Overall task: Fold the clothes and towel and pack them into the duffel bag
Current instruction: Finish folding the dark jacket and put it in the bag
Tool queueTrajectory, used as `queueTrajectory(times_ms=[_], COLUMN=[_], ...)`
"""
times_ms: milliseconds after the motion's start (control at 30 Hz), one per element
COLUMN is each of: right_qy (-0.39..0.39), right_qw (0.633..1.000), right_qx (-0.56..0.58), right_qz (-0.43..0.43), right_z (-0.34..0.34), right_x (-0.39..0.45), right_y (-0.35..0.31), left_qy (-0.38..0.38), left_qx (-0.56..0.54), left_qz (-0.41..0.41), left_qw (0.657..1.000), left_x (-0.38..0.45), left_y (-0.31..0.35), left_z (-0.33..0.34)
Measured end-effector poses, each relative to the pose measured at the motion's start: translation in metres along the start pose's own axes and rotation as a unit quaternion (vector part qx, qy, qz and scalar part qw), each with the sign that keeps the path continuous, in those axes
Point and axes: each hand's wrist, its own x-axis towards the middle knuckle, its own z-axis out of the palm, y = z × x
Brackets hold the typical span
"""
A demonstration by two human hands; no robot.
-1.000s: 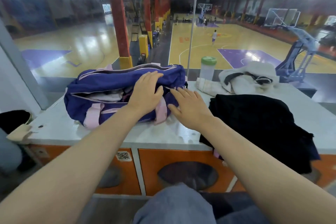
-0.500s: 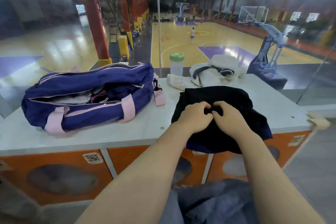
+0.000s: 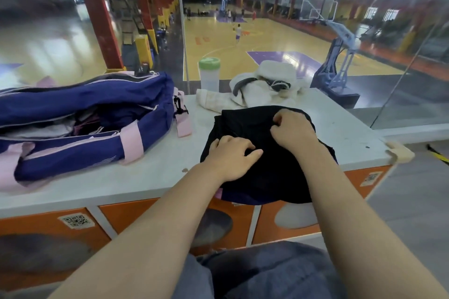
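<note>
Two hands work on a black garment (image 3: 264, 165) that lies at the near right of the pale tabletop (image 3: 145, 177), its front edge hanging over the rim. Her left hand (image 3: 230, 156) pinches a fold of the cloth with bent fingers; her right hand (image 3: 292, 128) has its grip bunched round the fabric farther back. Left of them lies a blue duffel bag (image 3: 85, 124) with pink straps, unzipped, with pale and dark clothes inside. Behind the garment sit a white towel (image 3: 262, 90) heap and a green-lidded bottle (image 3: 209, 74). Beyond glass, a basketball court (image 3: 267, 41) stretches away.
</note>
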Motion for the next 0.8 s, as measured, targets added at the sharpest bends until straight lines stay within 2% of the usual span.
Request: queueTrajectory(times_ms=[67,167,267,400,533,667,800], right_qy=[0.016,-0.068,-0.112,-0.075,-0.018,-0.020,-0.034], right_qw=[0.998,0.984,0.975,0.969,0.959,0.959,0.948], right_qx=[-0.037,-0.144,-0.170,-0.205,-0.220,-0.173,-0.159], right_qz=[-0.046,-0.079,-0.087,-0.117,-0.175,-0.224,-0.273], right_z=[0.004,0.011,0.011,0.003,-0.008,-0.020,-0.036], right_x=[0.025,0.053,0.071,0.081,0.077,0.061,0.035], right_y=[0.000,0.008,0.016,0.019,0.011,0.008,0.007], left_qy=[-0.003,0.002,0.011,0.053,0.127,0.173,0.224], left_qx=[-0.003,-0.003,-0.006,0.009,-0.001,-0.027,-0.043], left_qz=[-0.003,-0.005,-0.012,-0.003,-0.007,0.010,0.066], left_qw=[1.000,1.000,1.000,0.999,0.992,0.985,0.971], left_x=[-0.001,-0.001,0.000,0.000,0.003,0.004,0.008], left_y=[0.002,0.002,0.001,0.004,0.007,0.013,0.017], left_z=[0.000,-0.001,-0.001,-0.001,-0.001,-0.010,-0.025])
